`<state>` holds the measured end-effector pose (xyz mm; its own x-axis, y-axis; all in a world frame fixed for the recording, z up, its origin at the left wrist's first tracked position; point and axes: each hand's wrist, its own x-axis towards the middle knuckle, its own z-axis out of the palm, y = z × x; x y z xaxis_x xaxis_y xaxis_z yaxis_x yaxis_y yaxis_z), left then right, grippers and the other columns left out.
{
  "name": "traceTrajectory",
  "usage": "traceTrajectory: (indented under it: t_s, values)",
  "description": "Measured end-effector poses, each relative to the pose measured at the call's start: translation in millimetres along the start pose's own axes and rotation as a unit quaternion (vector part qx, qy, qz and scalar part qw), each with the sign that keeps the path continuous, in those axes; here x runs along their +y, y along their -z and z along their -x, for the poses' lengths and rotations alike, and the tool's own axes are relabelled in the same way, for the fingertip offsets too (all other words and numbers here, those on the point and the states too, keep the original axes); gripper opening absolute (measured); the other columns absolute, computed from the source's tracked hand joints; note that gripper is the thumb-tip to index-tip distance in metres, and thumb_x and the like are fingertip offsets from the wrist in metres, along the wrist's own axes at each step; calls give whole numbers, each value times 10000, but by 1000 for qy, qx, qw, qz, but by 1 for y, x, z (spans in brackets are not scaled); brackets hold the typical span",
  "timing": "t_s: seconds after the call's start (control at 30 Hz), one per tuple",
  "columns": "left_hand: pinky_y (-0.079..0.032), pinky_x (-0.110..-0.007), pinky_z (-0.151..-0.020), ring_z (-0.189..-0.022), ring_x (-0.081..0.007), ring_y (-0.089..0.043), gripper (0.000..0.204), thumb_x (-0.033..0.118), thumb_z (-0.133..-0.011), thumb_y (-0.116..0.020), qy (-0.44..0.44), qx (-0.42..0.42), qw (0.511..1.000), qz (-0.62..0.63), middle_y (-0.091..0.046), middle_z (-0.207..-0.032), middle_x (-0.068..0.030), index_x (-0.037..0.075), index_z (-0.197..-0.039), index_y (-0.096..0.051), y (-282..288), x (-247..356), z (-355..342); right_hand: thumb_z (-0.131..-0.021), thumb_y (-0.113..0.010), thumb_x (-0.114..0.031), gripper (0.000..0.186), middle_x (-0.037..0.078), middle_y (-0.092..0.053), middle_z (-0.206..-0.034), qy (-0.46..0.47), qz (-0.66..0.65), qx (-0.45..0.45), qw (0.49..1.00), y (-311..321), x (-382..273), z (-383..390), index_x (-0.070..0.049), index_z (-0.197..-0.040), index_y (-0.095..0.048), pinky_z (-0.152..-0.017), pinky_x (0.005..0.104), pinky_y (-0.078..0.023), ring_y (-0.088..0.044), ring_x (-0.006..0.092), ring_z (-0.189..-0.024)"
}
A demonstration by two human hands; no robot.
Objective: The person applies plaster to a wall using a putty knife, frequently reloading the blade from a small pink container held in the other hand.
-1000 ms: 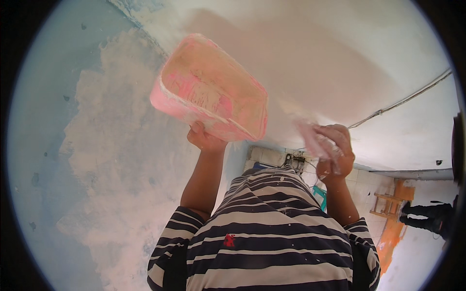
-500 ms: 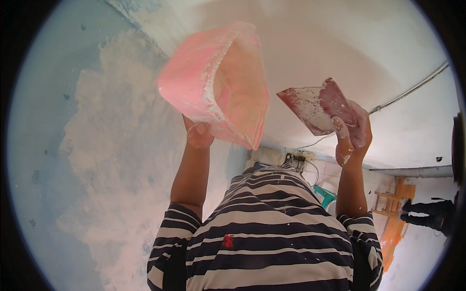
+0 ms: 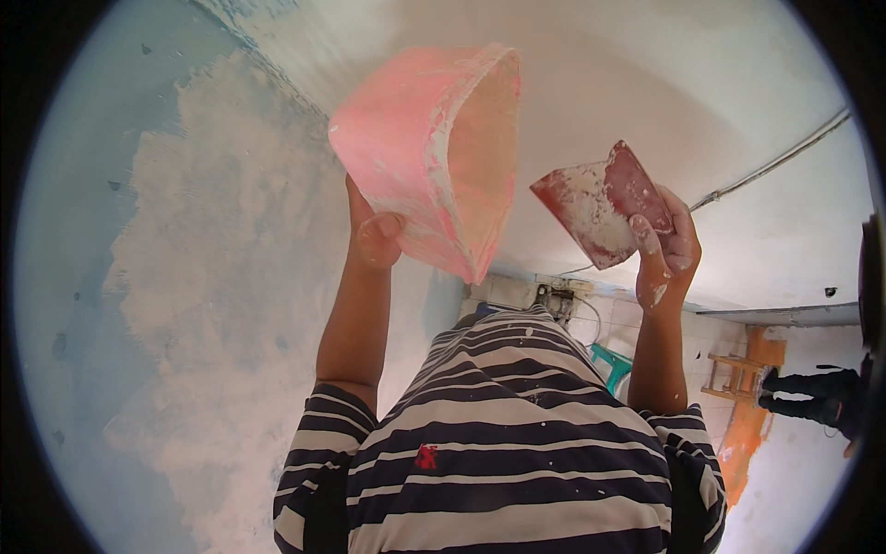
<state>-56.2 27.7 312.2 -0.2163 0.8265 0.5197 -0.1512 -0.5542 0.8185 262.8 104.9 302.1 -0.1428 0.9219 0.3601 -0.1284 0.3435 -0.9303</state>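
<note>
My left hand (image 3: 377, 238) grips a pink plastic tub (image 3: 392, 125) by its side, with the thumb showing and the other fingers hidden behind it. The tub is tilted, its mouth facing right, and whitish paste crusts its rim. In my right hand (image 3: 672, 249) is a dark red putty scraper (image 3: 581, 205), pinched between thumb and fingers. White paste smears its face, and my thumb and wrist carry spots of it too. The scraper is a short gap to the right of the tub, not touching it.
To the left rises a blue wall (image 3: 74, 277) with a large whitish plastered patch (image 3: 221, 268). A cable (image 3: 784, 166) runs along the pale surface at right. A teal plastic object (image 3: 611, 365), a wooden ladder-like frame (image 3: 732, 377) and another person's dark-trousered legs (image 3: 812, 392) stand lower right.
The tub has shifted right and turned so its mouth looks narrower. The scraper has tilted and dropped slightly, still in my right hand.
</note>
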Motion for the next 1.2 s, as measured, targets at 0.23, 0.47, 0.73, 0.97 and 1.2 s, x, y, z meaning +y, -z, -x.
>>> traceTrajectory:
  t_s: [0.23,0.47,0.73,0.97,1.2]
  values:
    - [-451,-394,-1036,-1276,-241,-523,968,492,-776,-750,4,-15,1000,8,-511,-1386,-137,-40,-1465,-325,1,-9,-1,-932,-676,-39,378,126,-673,-1185,19,39,-73,996,-12,3,2,10,-1297,-589,-935,307,-492,-632,165,-1076]
    - [-448,-403,-1044,-1288,-245,-518,1046,528,-737,-780,20,-4,1000,-14,-496,-1401,-134,-14,-1489,-296,-7,-13,-4,-933,-647,0,374,129,-678,-1169,-14,19,-93,995,-14,5,-2,29,-1300,-578,-940,312,-498,-638,175,-1078]
    - [-432,-405,-1061,-1299,-237,-504,1096,596,-728,-782,32,-7,999,-16,-488,-1403,-133,2,-1504,-286,-17,-38,-2,-941,-614,11,335,129,-682,-1148,-112,-57,-120,985,-6,13,-5,56,-1271,-581,-904,283,-512,-640,152,-1040]
    - [-418,-410,-1066,-1308,-247,-487,1095,616,-740,-760,23,1,998,-64,-473,-1409,-140,-5,-1503,-280,-14,-47,-3,-908,-629,7,353,130,-693,-1119,-125,-41,-153,979,-7,16,-5,78,-1251,-582,-885,285,-517,-650,152,-1012]
    - [-425,-431,-1079,-1351,-257,-455,1034,524,-797,-755,79,13,992,94,-451,-1444,-131,0,-1519,-232,3,-95,17,-870,-658,-15,378,125,-712,-1085,-241,-153,-169,943,-6,34,-12,75,-1233,-600,-864,276,-524,-668,143,-962]
